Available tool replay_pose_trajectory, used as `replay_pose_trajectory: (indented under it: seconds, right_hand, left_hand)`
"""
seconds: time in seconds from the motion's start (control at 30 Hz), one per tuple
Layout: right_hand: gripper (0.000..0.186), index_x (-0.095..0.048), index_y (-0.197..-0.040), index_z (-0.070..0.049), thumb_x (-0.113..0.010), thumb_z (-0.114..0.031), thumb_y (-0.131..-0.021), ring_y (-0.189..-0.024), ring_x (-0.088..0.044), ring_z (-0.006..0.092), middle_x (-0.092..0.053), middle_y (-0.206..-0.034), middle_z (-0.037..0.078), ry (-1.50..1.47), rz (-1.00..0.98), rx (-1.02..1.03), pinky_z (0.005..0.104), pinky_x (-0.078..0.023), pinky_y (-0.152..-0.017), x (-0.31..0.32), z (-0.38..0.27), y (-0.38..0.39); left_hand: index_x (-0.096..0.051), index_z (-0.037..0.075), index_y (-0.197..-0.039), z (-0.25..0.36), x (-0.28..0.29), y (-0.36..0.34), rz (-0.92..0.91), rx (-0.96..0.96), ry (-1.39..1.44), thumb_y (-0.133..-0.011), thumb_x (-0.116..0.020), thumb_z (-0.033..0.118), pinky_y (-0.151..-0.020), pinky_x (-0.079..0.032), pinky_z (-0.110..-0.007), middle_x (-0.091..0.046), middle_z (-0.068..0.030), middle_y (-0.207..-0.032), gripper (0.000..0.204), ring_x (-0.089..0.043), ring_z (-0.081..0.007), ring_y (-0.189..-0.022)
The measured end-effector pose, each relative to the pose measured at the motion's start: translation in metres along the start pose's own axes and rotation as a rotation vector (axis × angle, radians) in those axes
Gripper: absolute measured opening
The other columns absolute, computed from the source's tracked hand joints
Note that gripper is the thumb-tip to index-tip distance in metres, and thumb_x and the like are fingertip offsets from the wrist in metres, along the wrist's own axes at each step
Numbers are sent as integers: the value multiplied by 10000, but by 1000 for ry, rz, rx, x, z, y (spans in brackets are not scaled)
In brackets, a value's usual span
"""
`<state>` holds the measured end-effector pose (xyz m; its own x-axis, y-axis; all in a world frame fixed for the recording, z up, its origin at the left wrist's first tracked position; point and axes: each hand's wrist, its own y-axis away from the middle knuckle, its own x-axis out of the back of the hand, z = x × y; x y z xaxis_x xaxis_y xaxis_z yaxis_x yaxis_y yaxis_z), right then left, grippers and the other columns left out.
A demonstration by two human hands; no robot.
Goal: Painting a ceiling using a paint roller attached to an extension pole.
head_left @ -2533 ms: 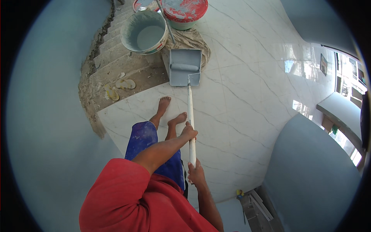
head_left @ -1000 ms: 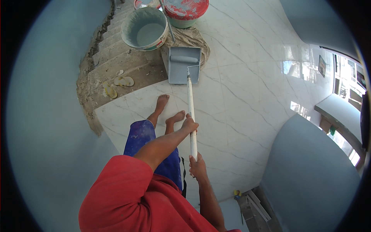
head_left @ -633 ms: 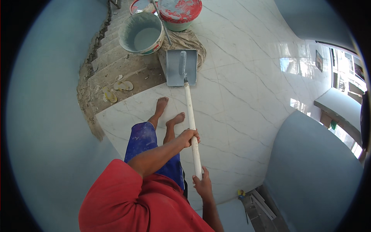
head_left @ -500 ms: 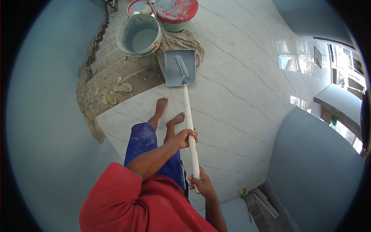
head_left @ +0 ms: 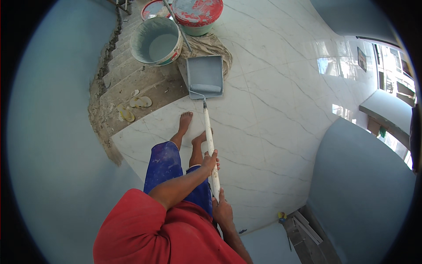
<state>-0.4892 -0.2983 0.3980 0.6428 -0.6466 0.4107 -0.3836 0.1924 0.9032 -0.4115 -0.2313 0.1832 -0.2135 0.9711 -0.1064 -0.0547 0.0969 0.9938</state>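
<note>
My left hand (head_left: 211,162) is wrapped round the middle of a long white pole (head_left: 209,132). Lower down, close to my waist, my right hand (head_left: 223,208) grips the pole's near end. On its far end is a paint roller (head_left: 205,88), lying crosswise in a grey paint tray (head_left: 205,69), by the tray's near edge. Greyish paint coats the roller and the tray. The tray rests on the marble-look floor, partly over a crumpled, stained cloth (head_left: 215,47).
A paint bucket (head_left: 157,42) and a red-lidded bucket (head_left: 198,15) stand beyond the tray, with a thin stick (head_left: 178,24) leaning there. Flip-flops (head_left: 140,102) lie on rough concrete stairs (head_left: 127,75) at left. A blue-grey wall (head_left: 365,189) rises at right.
The roller has turned from pointing lengthwise to lying crosswise and has come toward the tray's near edge. The pole has swung slightly left, both hands with it.
</note>
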Motion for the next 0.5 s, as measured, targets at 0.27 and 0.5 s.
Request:
replay_pose_trajectory:
  seconds: [0.27,0.5]
  right_hand:
    - [672,-262,-1525,-24,-524,-319,-980,-784,-650,510,-666,-827,319,53,-34,7,570,-501,-747,12,-16,-40]
    - [672,-257,-1523,-25,-525,-316,-980,-766,-648,509,-663,-808,313,102,11,28,575,-501,-737,-5,-5,-25]
  left_hand:
    - [-394,119,-1268,27,-11,-32,38,16,105,-989,-562,392,-468,-517,-332,-523,-62,-792,425,-549,-156,-578]
    - [-408,116,-1229,6,-3,-23,-42,32,146,-986,-564,409,-449,-506,-333,-502,-51,-736,411,-537,-155,-551]
